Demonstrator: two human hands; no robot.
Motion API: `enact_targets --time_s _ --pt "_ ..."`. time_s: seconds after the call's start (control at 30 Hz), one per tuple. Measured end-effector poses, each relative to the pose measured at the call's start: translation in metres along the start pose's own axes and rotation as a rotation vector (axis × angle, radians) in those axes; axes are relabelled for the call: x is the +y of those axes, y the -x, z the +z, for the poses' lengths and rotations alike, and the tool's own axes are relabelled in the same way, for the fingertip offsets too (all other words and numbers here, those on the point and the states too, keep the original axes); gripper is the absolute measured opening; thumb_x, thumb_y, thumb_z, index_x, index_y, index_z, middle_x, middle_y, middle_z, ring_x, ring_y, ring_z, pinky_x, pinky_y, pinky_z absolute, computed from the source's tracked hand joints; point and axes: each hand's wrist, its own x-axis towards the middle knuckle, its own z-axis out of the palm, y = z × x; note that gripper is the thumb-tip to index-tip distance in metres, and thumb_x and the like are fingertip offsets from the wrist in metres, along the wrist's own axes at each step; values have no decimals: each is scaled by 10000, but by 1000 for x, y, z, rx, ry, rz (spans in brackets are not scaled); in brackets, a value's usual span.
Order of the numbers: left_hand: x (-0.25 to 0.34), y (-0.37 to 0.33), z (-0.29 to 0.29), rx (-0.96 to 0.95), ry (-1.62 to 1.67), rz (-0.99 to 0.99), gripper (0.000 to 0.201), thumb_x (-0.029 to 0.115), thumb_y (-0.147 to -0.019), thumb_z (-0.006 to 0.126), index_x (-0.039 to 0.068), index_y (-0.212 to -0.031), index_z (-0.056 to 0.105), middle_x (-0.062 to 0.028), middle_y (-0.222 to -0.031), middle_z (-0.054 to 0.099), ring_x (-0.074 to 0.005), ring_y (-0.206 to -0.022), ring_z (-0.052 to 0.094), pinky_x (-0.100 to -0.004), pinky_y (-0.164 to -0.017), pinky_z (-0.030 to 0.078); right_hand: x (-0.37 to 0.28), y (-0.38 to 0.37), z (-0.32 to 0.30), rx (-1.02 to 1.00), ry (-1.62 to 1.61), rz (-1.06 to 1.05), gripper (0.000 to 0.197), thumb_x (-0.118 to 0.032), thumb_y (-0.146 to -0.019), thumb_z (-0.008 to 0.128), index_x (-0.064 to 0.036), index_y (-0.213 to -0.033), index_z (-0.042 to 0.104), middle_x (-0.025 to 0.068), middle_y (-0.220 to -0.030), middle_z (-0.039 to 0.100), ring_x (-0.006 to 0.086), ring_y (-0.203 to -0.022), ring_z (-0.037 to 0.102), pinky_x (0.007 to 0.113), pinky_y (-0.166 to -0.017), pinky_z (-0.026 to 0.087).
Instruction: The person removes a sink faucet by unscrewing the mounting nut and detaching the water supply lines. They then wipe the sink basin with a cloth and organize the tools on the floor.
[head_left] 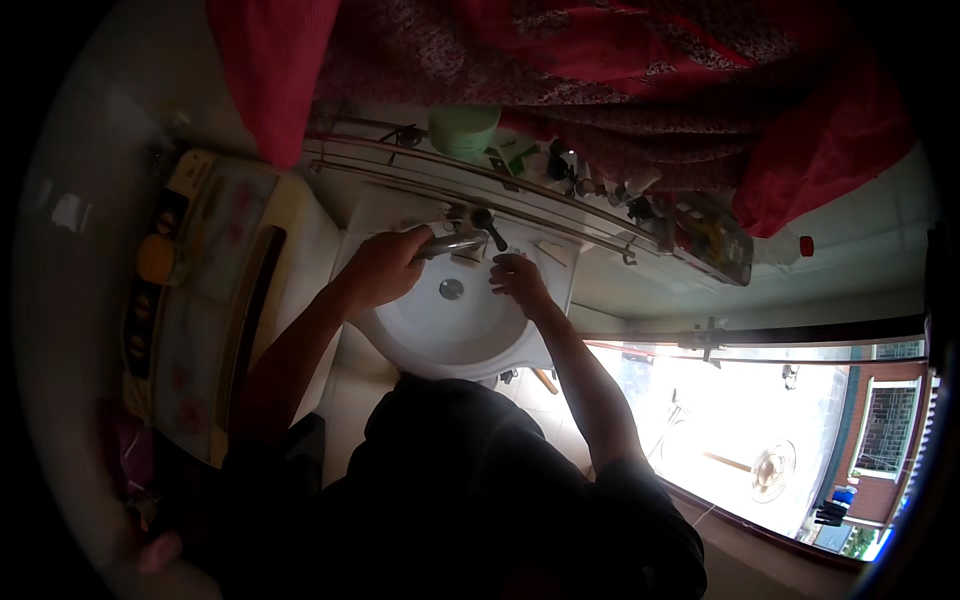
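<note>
A white washbasin [440, 345] with a round drain [452, 289] is in front of me. Over its left rim, my left hand [385, 268] is closed around one end of a shiny metal object [452, 243]. That object points right, toward the faucet [486, 222]; its exact kind is unclear. On the basin's right side hovers my right hand [520, 283], fingers loosely bent and parted, just below the faucet. I see nothing in it, though its palm side is partly hidden. A small pale flat item [552, 252] lies on the basin's right back corner.
A washing machine [225, 250] with knobs stands left, a yellow round item [157, 259] on it. Metal rails [450, 160] and a shelf with a green tub [465, 130] and a clear box [710, 240] run above the basin. Red cloth [270, 70] hangs there. A bright window [740, 430] is right.
</note>
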Motion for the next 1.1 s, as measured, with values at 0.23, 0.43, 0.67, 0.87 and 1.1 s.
enact_targets --time_s 0.23,0.43,0.67,0.87,1.1 --pt "-20 24 21 390 136 51 152 92 -845 662 49 -985 623 -134 -882 673 -349 -825 665 -439 -724 514 -23 53 36 104 -122 124 371 -235 -981 649 33 -1234 607 157 -1010 698 244 -849 709 353 -781 585" --pt "-22 25 23 468 137 124 177 87 -828 692 48 -990 633 -130 -884 646 -325 -814 646 -404 -733 509 -9 66 31 178 -54 202 349 -183 -976 648 54 -1228 609 145 -972 698 228 -819 708 326 -730 589" --pt "-25 24 24 494 164 148 177 88 -822 694 49 -982 628 -138 -893 641 -337 -826 644 -408 -731 510 0 68 22 220 209 91 316 -164 -962 648 69 -1176 645 118 -894 699 170 -730 680 296 -668 554" --pt "-16 22 18 409 142 124 200 160 -842 733 43 -937 601 -140 -844 649 -351 -799 657 -419 -713 516 -74 87 71 45 117 60 342 -267 -1019 604 33 -1179 645 91 -904 702 157 -803 674 299 -750 539" --pt "7 39 78 492 460 -1 271 231 -980 640 -17 -1062 569 -182 -908 705 -338 -871 711 -400 -728 530 -151 63 168 56 106 -51 452 -420 -1009 581 25 -1084 608 84 -938 664 157 -870 603 321 -788 473"
